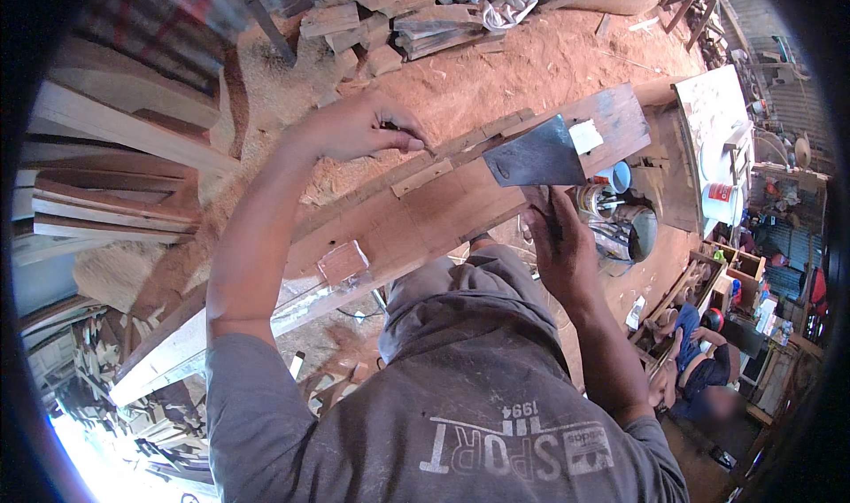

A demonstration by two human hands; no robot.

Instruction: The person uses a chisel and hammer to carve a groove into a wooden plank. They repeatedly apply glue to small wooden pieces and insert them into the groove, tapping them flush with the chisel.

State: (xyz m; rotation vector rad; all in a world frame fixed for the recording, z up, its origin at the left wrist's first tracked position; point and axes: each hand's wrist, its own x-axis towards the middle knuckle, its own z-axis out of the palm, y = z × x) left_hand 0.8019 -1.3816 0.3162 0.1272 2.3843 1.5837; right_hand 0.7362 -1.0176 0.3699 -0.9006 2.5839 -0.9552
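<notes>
A long wooden plank bench (425, 215) runs slantwise in front of me. My left hand (376, 128) is over its far edge, fingers curled and thumb drawn in to the fingertips; anything pinched there is too small to make out. At the bench's right end, my right hand (562, 237) grips the near edge of a dark, flat, four-sided sheet (531, 155) between thumb and fingers. The sheet partly covers a brown board (624, 127) bearing a white patch (585, 137). A thin wooden strip (422, 176) lies along the bench.
Beyond the bench are sawdust and heaped wood offcuts (381, 16). Long planks (133, 127) are stacked at left. Right of my hand stand a blue cup (618, 176) and a bucket (639, 233). Another person (699, 357) is at the lower right.
</notes>
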